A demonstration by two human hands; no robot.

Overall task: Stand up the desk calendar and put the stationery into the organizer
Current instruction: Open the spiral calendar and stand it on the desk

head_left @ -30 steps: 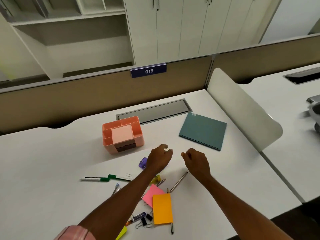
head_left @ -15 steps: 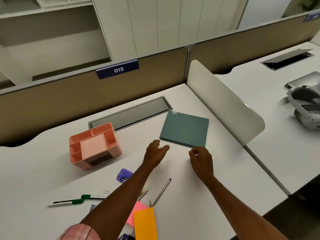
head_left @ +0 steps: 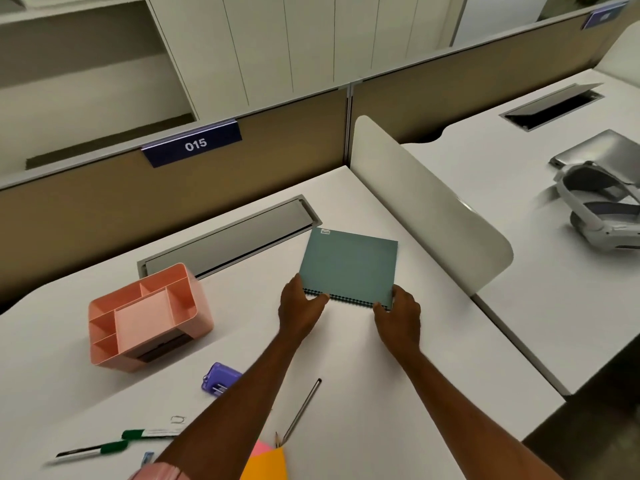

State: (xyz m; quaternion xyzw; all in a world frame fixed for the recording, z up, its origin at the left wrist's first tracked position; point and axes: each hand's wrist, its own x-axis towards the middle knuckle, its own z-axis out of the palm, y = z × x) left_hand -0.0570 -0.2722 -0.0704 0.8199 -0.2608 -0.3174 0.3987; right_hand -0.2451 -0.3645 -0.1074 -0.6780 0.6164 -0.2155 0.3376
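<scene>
**Both hands on the near edge of the flat calendar**

The desk calendar lies flat on the white desk, teal cover up, with its spiral binding along the edge nearest the person. It sits just in front of the grey cable hatch and near the white divider.

The left hand is at the near left corner. Its thumb lies along the spiral and its fingers curl against the left side edge. The right hand is at the near right corner, with its fingers curled over that corner — a pinching hold, it seems. Whether any fingertips have got under the cover cannot be told from this angle. The calendar is not yet stood up.

The pink organizer stands well to the left of the left hand, apart from the calendar.

The stationery lies loose on the desk nearer the person, under and beside the left forearm:
- a small purple item, too blurred to name
- a slim silver pen lying between the two forearms
- a paper clip
- two green-capped markers
- orange sticky notes at the bottom edge, with a pink pad partly hidden beside them

On the neighbouring desk — beyond the divider — rests a grey headset.
</scene>
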